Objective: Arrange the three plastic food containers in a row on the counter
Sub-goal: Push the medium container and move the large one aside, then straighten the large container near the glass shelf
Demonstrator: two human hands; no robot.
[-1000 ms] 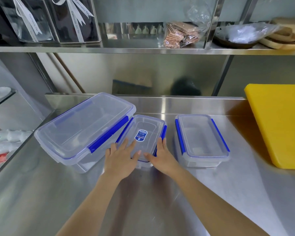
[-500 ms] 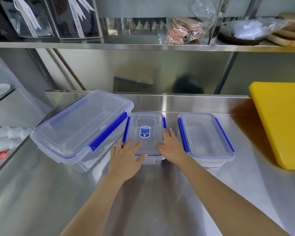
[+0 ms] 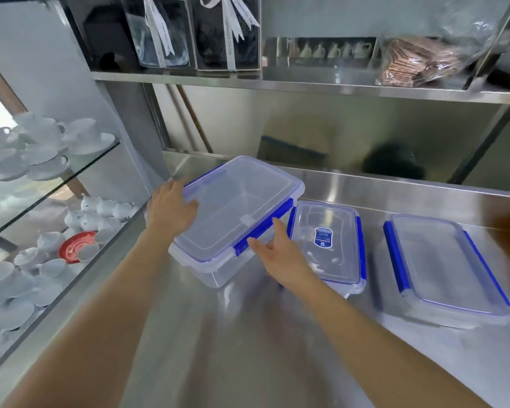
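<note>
Grip: the left hand (image 3: 171, 213) lies spread against the far left edge of the large container (image 3: 236, 219), and the right hand (image 3: 277, 254) has its fingers open against the blue clip on the container's near right side. Neither hand is clenched; together they bracket the box without lifting it.

Reason for the grip: judged from the task, a hold from two opposite sides lets the person turn or slide the box, which sits askew to the other two.

Between the hands: the large container's clear lid, latched, with its base resting on the steel tabletop (image 3: 248, 348).

Just right of the right hand: the small labelled container (image 3: 327, 245), very near the big box's right corner; I cannot tell whether they touch.

Further right of the grip: the shallow container (image 3: 445, 266), apart from the small one and roughly parallel to it.

Progress: two boxes look lined up; the large one seems to be the last needing straightening.

Caution: swinging the big box may nudge the small one.

Left of the grip, off the tabletop: a glass shelf (image 3: 80, 172) with white cups.
</note>
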